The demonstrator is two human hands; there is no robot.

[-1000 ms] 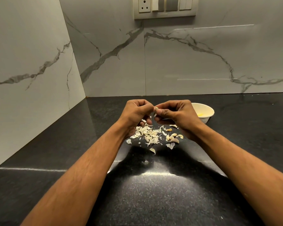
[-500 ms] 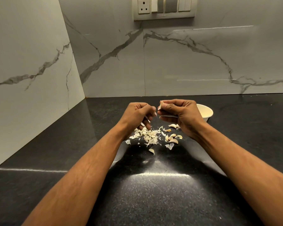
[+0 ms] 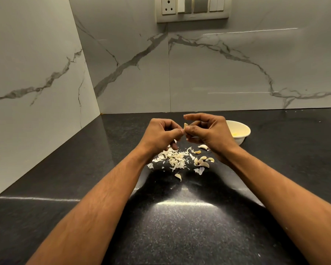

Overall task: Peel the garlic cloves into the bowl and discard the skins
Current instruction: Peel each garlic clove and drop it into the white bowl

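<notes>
Papery skins (image 3: 173, 158) litter speckled black stone; right hand (image 3: 208, 134) pinches a curved clove (image 3: 185, 125), left hand (image 3: 161, 135) curls against it, its grasp unclear.

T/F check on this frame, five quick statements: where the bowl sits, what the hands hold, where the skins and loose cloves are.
1. The right hand pinches a garlic clove above the counter. True.
2. The white bowl sits left of the left hand. False: it is behind the right hand, on the right side.
3. The skins lie piled on the counter below the hands. True.
4. The skins have been dropped into the bowl. False: they lie on the counter, apart from the bowl.
5. Several loose cloves lie on the counter right of the skins. True.
</notes>
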